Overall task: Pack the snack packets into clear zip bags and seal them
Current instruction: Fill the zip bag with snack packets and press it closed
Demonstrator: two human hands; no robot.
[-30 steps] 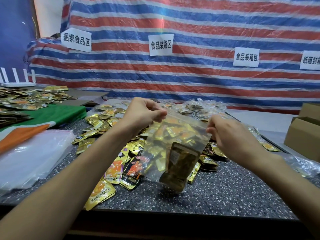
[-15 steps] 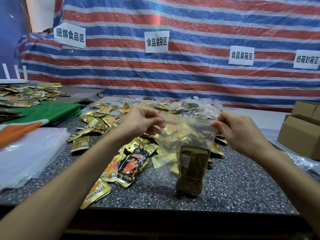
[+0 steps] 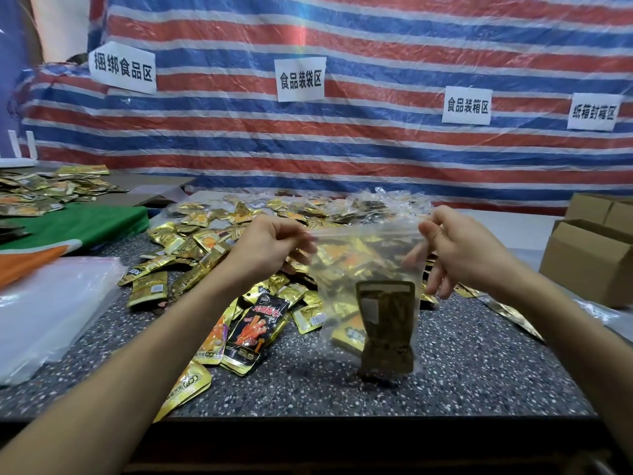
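One dark packet [image 3: 385, 323] is held inside the clear zip bag [image 3: 366, 265], upright, bottom at the counter [image 3: 479, 365]. Top corners are pinched by left hand [image 3: 267, 248] and right hand [image 3: 459, 248] fingers [image 3: 427, 231]. Sealing is judged underway; next the zip must be pressed shut end to end.

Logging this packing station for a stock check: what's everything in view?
zip bag: one, clear, held between both hands
packet: one, dark, inside the zip bag
loose packets: many, mostly gold, on the table
bag stack: one, clear, table's left
cardboard boxes: at least two, brown, right
signs: four, white, on the tarp
tarp: one, red-blue-white striped, behind
table: one, dark speckled, below
left hand: grip on the zip bag's top edge
right hand: grip on its top corner
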